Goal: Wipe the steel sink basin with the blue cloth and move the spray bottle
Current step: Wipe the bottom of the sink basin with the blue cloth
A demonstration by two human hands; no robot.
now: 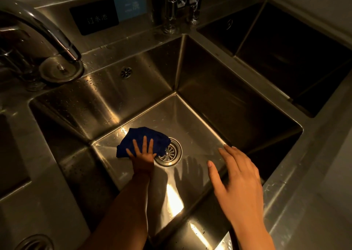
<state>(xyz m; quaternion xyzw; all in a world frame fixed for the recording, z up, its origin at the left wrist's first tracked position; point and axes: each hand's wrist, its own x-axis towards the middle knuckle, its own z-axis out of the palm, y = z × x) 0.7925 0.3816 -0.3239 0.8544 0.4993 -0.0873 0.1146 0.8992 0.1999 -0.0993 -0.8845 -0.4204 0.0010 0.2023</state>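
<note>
My right hand (238,181) hovers over the basin's near right side, fingers straight and spread, holding nothing. Farther in, my left hand (142,154) presses flat, fingers splayed, on the cloth (141,138), which lies bunched on the sink (200,74) floor, its edge overlapping the drain (168,152). Beyond, a faucet (38,27) curves at the back left rim.
</note>
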